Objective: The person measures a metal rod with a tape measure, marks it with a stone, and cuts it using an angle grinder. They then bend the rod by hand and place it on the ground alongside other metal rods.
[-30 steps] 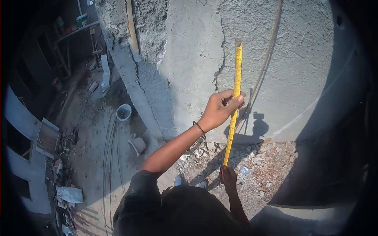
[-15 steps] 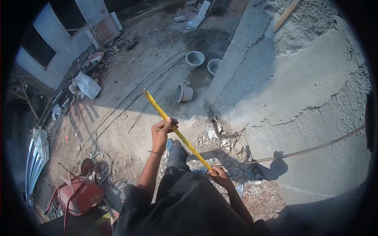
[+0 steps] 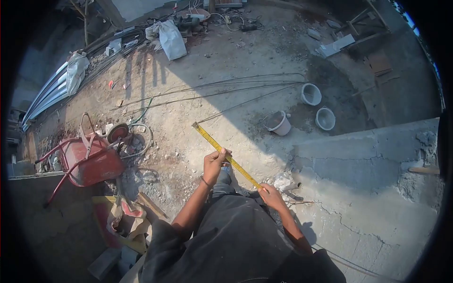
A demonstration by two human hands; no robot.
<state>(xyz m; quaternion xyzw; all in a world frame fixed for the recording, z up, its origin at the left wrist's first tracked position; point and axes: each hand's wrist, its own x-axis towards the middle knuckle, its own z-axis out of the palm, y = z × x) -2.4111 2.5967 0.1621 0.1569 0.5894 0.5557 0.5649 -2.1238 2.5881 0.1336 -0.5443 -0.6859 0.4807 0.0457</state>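
A yellow tape measure blade (image 3: 242, 171) runs slantwise between my two hands, with its metal-tipped end pointing up and left past my left hand. My left hand (image 3: 215, 165) is closed, pinching the blade partway along between thumb and fingers. Lower and to the right, my right hand (image 3: 272, 196) is closed around the blade's other visible end. Whether a case sits inside that hand is hidden. Beneath the blade, a shoe and the trouser legs show on dusty ground.
A tipped red wheelbarrow (image 3: 96, 162) lies left. Thin steel rods (image 3: 207, 89) stretch across the ground ahead. Several buckets stand near the right, including a tilted pinkish one (image 3: 281, 125). A cracked concrete wall (image 3: 349, 160) borders the right side, with a pipe stub (image 3: 291, 186) near its base.
The view has swung left, bringing the wheelbarrow and sacks further in and shifting the buckets rightward. My hands appear closer together, both still gripping the tape blade.
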